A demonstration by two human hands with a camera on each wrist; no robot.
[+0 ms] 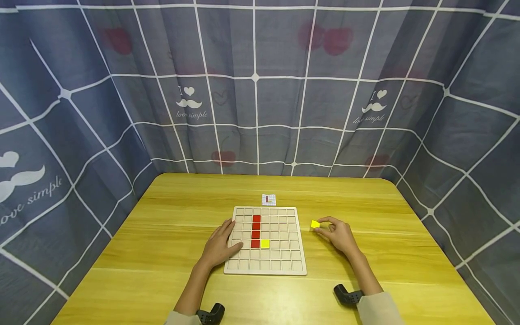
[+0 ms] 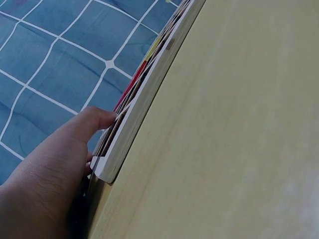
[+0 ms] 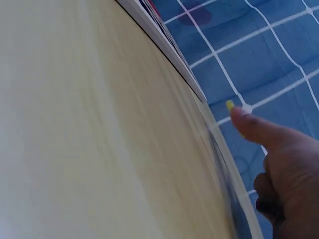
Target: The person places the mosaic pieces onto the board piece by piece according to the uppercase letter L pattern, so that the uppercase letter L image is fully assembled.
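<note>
A pale wooden grid board (image 1: 284, 266) lies on the table with several red cubes (image 1: 256, 231) in one column. A yellow cube (image 1: 265, 243) sits right of the lowest red one. My left hand (image 1: 217, 246) rests at the board's left edge, its thumb over the rim and fingers along the side. In the left wrist view the thumb (image 2: 102, 118) touches the board's edge (image 2: 134, 124). Right of the board, my right hand (image 1: 339, 234) pinches another yellow cube (image 1: 315, 224) between thumb and fingers. That cube (image 3: 230, 104) is mostly hidden behind the thumb in the right wrist view.
Just beyond the board's far edge lies a small printed grid card (image 1: 268, 200) with a red and yellow pattern. The yellow wood-grain table (image 1: 162, 271) has rounded far corners. A dark checked curtain (image 1: 280, 104) surrounds its back and sides.
</note>
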